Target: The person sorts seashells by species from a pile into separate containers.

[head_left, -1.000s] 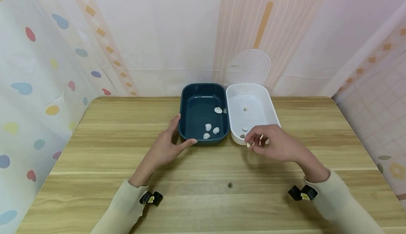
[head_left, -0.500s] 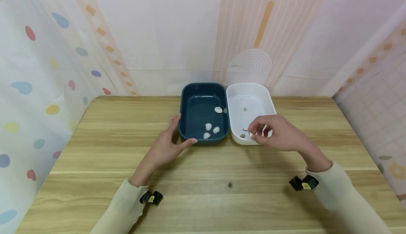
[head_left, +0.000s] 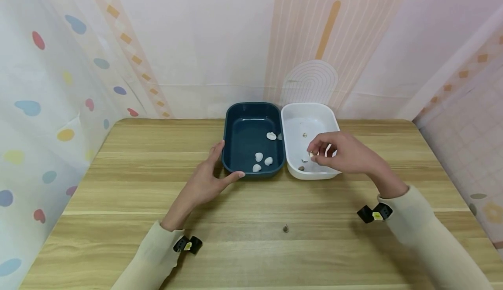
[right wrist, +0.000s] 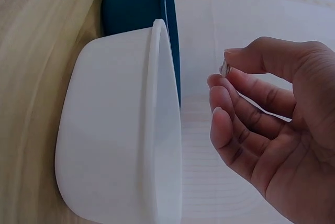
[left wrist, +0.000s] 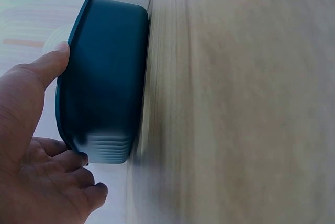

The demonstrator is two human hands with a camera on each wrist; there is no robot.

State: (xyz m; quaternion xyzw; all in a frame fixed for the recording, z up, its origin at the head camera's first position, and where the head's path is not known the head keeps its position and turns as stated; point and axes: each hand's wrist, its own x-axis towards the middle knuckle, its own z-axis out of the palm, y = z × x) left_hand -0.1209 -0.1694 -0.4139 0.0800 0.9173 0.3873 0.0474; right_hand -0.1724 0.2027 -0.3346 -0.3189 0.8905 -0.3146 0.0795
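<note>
In the head view my right hand [head_left: 341, 152] is over the near right part of a white tray [head_left: 291, 167]. Its thumb and forefinger pinch a small pale shell [right wrist: 225, 69], seen with fine dark lines in the right wrist view. Below and left of that hand, a few small shells [head_left: 301, 168] lie in the white tray. My left hand [head_left: 204, 181] rests against the near left corner of a dark teal tray [head_left: 253, 174], thumb on the near rim, fingers along the left side. Several white shells [head_left: 268, 161] lie inside the teal tray.
Both trays stand side by side toward the back of a wooden table [head_left: 220, 255]. One small dark shell [head_left: 285, 228] lies on the wood in front of them. A patterned curtain [head_left: 212, 63] hangs behind the table.
My right hand has moved from the white tray's near rim away from me and over the tray, keeping the small shell pinched. My left hand has stayed at the teal tray.
</note>
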